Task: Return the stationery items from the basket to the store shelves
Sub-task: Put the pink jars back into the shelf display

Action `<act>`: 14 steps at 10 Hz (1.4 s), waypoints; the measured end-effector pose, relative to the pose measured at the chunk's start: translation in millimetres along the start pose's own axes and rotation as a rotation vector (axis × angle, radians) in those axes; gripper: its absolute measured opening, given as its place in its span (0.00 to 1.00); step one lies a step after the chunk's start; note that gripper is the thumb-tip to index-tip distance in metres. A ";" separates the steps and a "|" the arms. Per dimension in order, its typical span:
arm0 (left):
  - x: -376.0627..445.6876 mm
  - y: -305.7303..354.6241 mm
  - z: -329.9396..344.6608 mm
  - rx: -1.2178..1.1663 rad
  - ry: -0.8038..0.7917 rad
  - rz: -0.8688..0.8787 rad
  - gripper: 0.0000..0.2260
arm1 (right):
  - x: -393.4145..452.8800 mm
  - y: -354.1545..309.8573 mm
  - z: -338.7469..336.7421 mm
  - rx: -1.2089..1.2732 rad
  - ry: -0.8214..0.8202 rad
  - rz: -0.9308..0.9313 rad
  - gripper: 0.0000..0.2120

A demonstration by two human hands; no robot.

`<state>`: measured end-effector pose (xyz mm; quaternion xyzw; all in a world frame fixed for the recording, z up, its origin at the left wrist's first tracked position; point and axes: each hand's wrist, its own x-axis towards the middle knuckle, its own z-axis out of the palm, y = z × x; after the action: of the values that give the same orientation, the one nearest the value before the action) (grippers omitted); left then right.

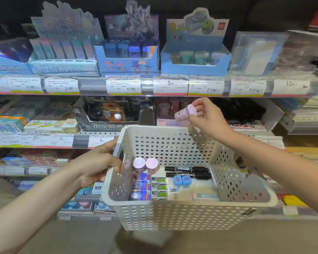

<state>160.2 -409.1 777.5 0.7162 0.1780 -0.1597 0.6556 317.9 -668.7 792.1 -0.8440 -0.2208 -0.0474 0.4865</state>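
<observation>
Left hand [97, 162] grips the left short wall of the white perforated basket [173, 215], fingers curled round the rim. Likely it carries the basket alone, freeing the other hand for stocking.

In the basket, left to right: two lilac-capped tubs [145, 165] upright against the left wall, blue packets [141, 187] and green-labelled erasers [159, 187] in rows, two black markers [187, 172] lying side by side, two small blue sharpeners [181, 180], a pale flat eraser [205, 196].

Right hand [206, 116] pinches a matching lilac tub [184, 112], tilted, cap toward camera, above the basket's far rim and just in front of the pink display box [170, 114] on the middle shelf. That box holds similar tubs, so probably its home.

Hard to make out: price labels [123, 85] blurred, print unreadable. Pink box partly hidden behind hand and basket, so free slots can't be told. Dark patch right of it unreadable.
</observation>
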 end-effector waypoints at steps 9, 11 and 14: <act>16.5 4.0 -9.9 -0.023 -0.060 -0.010 0.32 | 85.4 28.4 34.8 -0.579 -0.251 -0.024 0.14; 18.1 6.9 -15.1 -0.029 -0.065 -0.021 0.32 | 87.3 40.4 37.5 -0.620 -0.299 0.226 0.13; 19.9 7.1 -18.2 -0.020 -0.064 -0.030 0.35 | 96.5 52.5 42.3 -0.799 -0.194 0.054 0.14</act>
<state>181.1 -390.6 776.1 0.7013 0.1691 -0.1905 0.6658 420.8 -624.1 756.5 -0.9725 -0.2077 -0.0366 0.0987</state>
